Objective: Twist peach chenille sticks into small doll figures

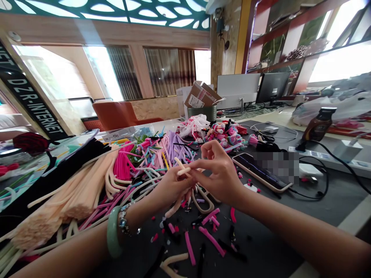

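My left hand and my right hand meet above the dark tabletop. Between their fingers is a peach chenille stem, bent into short lengths, and both hands pinch it. A looped peach stem hangs below them, and I cannot tell if it is the same piece. A green bangle and a beaded bracelet circle my left wrist. Cut pink and black stem pieces lie under my hands.
Long bundles of peach, black and pink stems spread left, with lilac ones ahead. Beyond my right hand are a heap of small fuzzy figures and a smartphone. A power strip, cables and a brown bottle stand right.
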Demonstrator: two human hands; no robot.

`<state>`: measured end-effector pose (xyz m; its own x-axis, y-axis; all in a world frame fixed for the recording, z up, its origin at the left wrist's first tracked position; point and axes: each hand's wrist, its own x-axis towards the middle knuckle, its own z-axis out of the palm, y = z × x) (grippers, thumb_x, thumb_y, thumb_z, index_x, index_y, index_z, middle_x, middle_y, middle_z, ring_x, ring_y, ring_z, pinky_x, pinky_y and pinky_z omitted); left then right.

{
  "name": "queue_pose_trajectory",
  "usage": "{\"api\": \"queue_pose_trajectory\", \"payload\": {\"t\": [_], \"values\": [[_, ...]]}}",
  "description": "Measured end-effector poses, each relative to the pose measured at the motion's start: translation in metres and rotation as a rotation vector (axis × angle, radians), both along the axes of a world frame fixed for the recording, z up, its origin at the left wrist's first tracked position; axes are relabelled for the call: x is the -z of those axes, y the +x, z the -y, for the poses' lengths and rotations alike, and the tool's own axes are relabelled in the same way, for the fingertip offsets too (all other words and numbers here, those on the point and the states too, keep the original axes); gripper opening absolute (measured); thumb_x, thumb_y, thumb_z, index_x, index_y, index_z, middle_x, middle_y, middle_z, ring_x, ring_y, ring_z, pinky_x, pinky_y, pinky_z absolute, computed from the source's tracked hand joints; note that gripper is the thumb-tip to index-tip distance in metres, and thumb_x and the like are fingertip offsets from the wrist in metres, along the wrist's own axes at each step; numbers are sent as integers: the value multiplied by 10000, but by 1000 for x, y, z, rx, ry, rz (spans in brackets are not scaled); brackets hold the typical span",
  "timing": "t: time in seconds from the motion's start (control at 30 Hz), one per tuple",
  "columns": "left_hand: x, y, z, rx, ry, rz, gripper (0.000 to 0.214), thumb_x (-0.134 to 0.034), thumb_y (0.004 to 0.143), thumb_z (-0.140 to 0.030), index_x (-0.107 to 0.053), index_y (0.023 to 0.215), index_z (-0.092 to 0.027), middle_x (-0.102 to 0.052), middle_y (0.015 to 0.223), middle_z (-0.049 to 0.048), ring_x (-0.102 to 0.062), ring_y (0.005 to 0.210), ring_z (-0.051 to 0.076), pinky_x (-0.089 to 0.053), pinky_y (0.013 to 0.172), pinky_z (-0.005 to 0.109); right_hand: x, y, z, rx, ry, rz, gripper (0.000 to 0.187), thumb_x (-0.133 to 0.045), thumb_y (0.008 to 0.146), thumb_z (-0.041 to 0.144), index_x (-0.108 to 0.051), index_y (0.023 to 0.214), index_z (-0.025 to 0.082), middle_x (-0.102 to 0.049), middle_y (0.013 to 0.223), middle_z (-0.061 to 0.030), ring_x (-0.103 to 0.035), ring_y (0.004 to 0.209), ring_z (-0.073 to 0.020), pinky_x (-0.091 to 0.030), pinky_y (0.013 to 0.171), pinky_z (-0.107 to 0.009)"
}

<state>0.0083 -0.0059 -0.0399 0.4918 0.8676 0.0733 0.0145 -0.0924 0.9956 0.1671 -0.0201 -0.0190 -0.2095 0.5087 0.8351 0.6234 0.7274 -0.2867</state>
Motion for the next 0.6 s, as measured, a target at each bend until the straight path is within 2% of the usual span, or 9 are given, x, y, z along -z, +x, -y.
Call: {"api": "queue_pose_trajectory", "payload": {"t": [0.17, 0.47, 0.6], "values": [[1, 2, -1, 38, -18, 164, 279, -662, 777, -375, -500, 840, -157, -518, 531, -74, -449, 372, 31, -358, 375, 120, -4, 1, 4, 127, -76, 16, 132, -592, 783, 270, -711, 756, 220, -446, 730, -1, -461, 622, -117, -341, 566, -264], [5, -1, -4, -49, -110, 265, 311, -687, 754, -384, -482, 825, -162, -564, 624, -38, -480, 434, 34, -354, 407, 112, -4, 0, -1, 146, -243, -56, 122, -585, 757, 255, -681, 703, 203, -517, 682, 2, -505, 617, -135, -339, 581, -260], [5, 0, -5, -74, -117, 309, 306, -688, 752, -392, -499, 842, -169, -564, 626, -36, -484, 445, 40, -369, 413, 114, -2, -1, -2, 90, -269, -103, 122, -571, 755, 218, -672, 693, 189, -577, 684, -7, -525, 634, -143, -351, 595, -256]]}}
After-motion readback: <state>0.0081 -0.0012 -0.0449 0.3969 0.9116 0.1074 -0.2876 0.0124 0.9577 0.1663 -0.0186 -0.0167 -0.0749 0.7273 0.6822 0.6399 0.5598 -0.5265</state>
